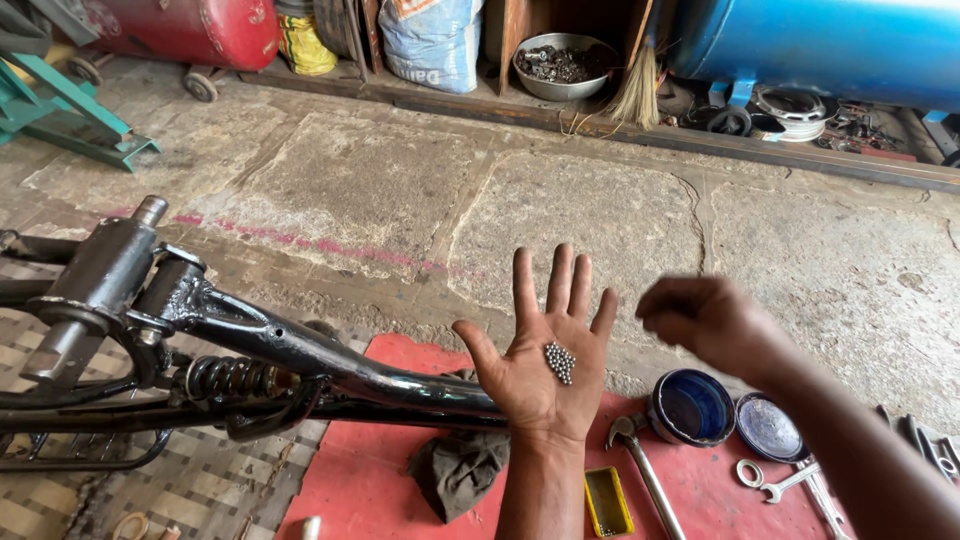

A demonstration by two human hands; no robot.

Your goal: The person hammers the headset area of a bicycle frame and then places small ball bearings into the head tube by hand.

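The left hand [540, 370] lies fully open, palm up, with small steel balls [560, 362] resting in the palm. The right hand [705, 320], at 3 o'clock from it, is blurred; I cannot tell its grip.

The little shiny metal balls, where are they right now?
In the head view, the small steel balls lie in a cluster on the open palm of the left hand, held up near the middle, above the red mat, with the right hand beside it.

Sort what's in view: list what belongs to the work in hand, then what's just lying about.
In hand: steel balls on the open left hand; right hand beside it; black frame.

Lying about: hammer, blue tin, lid, rag, spanner, yellow tray.
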